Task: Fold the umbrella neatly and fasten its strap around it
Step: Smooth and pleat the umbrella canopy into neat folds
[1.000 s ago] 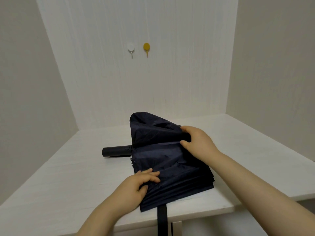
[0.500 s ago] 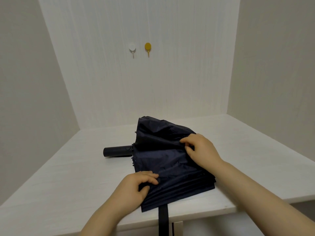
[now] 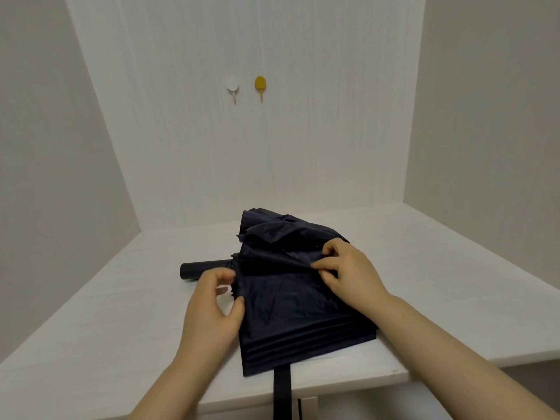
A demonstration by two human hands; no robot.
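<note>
Strap: the flat black strap point(image 3: 282, 389) of your umbrella hangs loose over the near edge of the table, unfastened, and neither hand touches it.
Table: the white wood-grain table point(image 3: 100, 328) carries the umbrella near its front edge, roughly centred before you.
Umbrella: your dark navy fabric folding umbrella point(image 3: 300, 307) lies collapsed on the table, its pleats stacked in layers at the near end and its cloth bunched and rumpled at the far end.
Left hand: your left hand point(image 3: 212, 304) sits at the umbrella's left edge, thumb and fingers curled into a half-closed pinch; the thumb tip touches the fabric edge, but you cannot tell whether the fingers actually grip cloth.
Right hand: your right hand point(image 3: 351, 274) rests on top of the canopy, fingers bent and clenched on a fold of navy fabric, gathering it toward the middle.
Handle: the black cylindrical handle point(image 3: 201, 269) sticks out to the left, lying on the table just beyond your left hand and partly hidden by its fingers.
Wall: a round white hook point(image 3: 232, 86) and a yellow oval hook point(image 3: 260, 84) sit side by side on the pale back wall, well apart from the umbrella.
</note>
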